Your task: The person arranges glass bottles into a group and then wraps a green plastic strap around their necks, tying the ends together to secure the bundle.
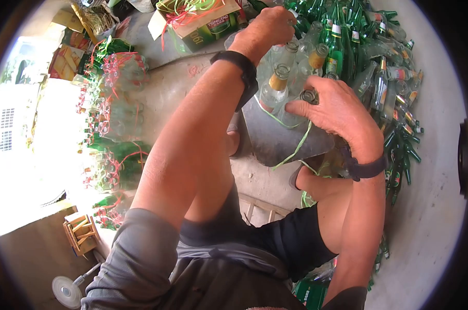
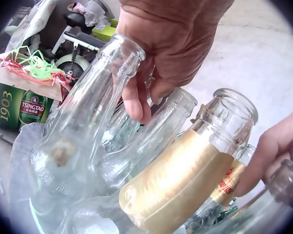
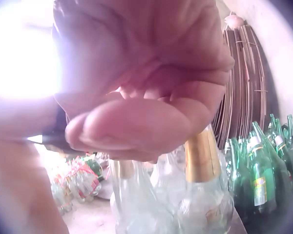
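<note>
At far L stood tied bottle bundles [image 1: 123,77], then a Tsingtao box [image 1: 213,32] near the left hand [image 1: 267,27] — fingers bent down among bottlenecks, any grip hidden. Clear bottles [image 1: 273,96] stood packed between both hands; a knock could've toppled outer ones, & the slack green strap [image 1: 304,139] might've snagged. The right hand [image 1: 341,107] curled loosely round a clear bottle's neck [image 1: 309,96] — green bottles [image 1: 354,54] crowded close, limiting room.

Pale room, bright light [image 1: 9,170] at left
Bare grey floor [image 1: 166,95] at centre; plain wall [image 1: 433,217] at right; fan [image 1: 67,292] at lower left.
</note>
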Motion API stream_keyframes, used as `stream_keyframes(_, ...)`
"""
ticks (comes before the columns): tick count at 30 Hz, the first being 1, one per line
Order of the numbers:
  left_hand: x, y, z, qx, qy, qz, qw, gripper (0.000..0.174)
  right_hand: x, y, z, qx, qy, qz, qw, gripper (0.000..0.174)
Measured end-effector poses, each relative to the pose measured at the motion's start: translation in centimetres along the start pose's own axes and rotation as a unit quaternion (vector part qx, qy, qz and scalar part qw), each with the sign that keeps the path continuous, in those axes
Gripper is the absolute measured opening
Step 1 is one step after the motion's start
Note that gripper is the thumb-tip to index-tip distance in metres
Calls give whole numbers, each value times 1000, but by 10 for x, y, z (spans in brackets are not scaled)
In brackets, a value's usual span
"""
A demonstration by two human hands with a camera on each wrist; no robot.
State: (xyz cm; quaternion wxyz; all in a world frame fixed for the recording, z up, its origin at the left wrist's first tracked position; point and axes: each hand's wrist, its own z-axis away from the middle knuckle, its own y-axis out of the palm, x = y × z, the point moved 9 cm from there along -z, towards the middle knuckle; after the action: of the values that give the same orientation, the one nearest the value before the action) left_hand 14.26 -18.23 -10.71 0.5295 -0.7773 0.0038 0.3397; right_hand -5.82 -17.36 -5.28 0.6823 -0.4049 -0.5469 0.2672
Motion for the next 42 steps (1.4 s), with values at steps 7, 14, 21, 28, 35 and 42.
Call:
stream_keyframes(7, -7, -6, 3, 18, 1, 26, 999, 33, -12, -18, -34, -163, -97, -7, 982, 18)
stream_keyframes(14, -4, -5, 6, 48, -38, 95, 994, 35, -10, 6, -63, -220, -119, 40, 967, 21)
stream_keyframes(21, -4, -3, 5, 52, -27, 94, 994, 32, -12, 10, -75, -199, -86, 24, 976, 20)
stream_keyframes(28, -3, -1, 5, 72, -30, 121, 990, 33, -13, 16, -82, -170, -64, 39, 983, 22)
stream_keyframes(35, -6, -2, 8, 71, -21, 118, 990, 35, -14, 20, -80, -149, -50, 73, 985, 26)
stream_keyframes(42, -5, -1, 8, 72, -18, 141, 987, 36, -5, 18, -76, -151, -51, 141, 977, 25)
